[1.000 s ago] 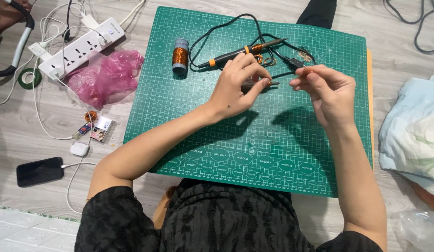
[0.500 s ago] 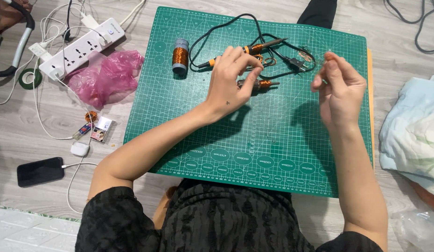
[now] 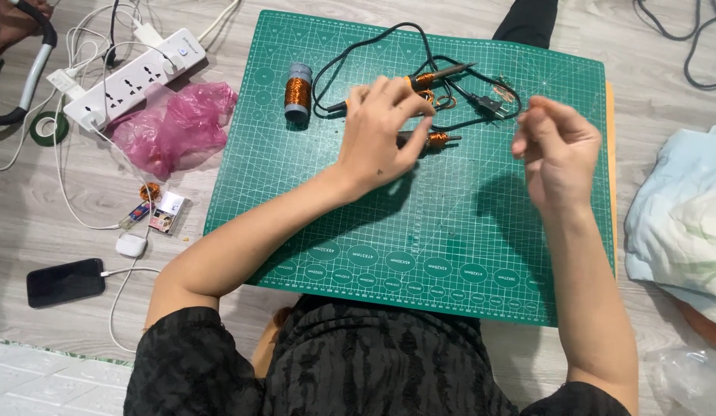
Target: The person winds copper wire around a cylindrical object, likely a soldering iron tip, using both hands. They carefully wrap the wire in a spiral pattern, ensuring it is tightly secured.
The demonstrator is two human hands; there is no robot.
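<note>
Coil lies wound on the green mat, pinned under left hand fingertips beside the soldering iron; right hand is raised, fingers pinched, likely on fine wire too thin to see; spool stands apart; soldering seems not begun.

Place: a home floor turned into a hobby electronics bench.
Floor: grey wood-look planks.
Work surface: green cutting mat.
Tools: soldering iron, copper wire spool.
Household signs: white power strip, phone, folded cloth.
</note>
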